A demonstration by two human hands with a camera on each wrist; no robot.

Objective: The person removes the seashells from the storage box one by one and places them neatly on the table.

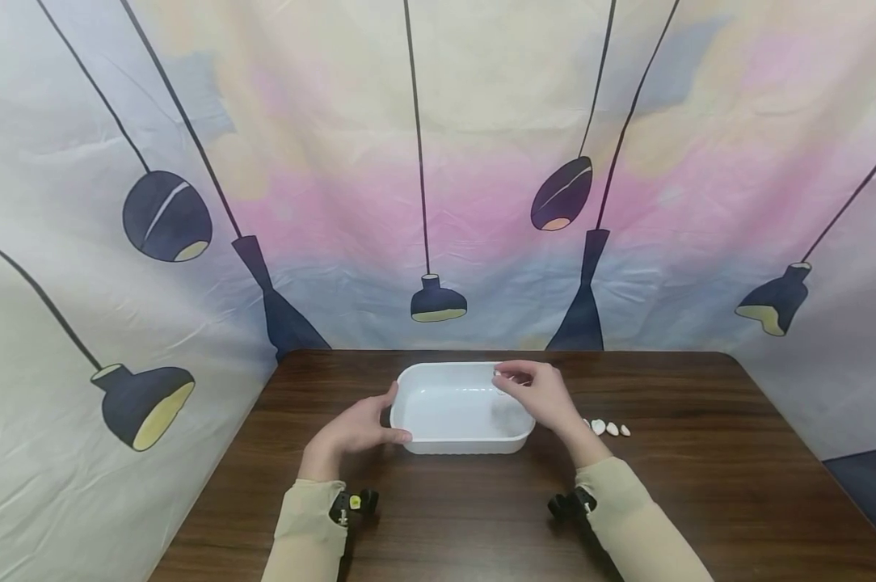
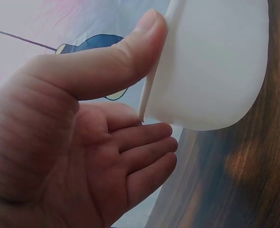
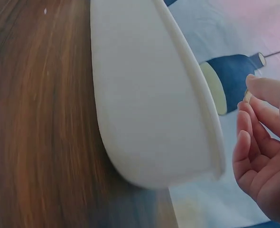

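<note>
A white rectangular dish [image 1: 452,446] with rounded corners sits on the table. At its left end my left hand [image 1: 354,424] holds the rim. In the left wrist view the thumb of that hand [image 2: 97,71] lies on the rim, with the fingers beneath its outer edge. Above the dish's right end, my right hand [image 1: 543,396] pinches a small pale piece [image 3: 247,96] between thumb and fingertip. It may be a pebble or shell; the fingers cover most of it. Right of the right wrist lie several small white pieces [image 1: 612,428], like pebbles or shells, in a row.
The dark brown wooden table [image 1: 452,517] carries the dish and the white pieces. Behind it hangs a cloth backdrop [image 1: 351,202] printed with dark lamps, close to the table's back edge. A dark surface [image 1: 870,485] shows beyond the right edge.
</note>
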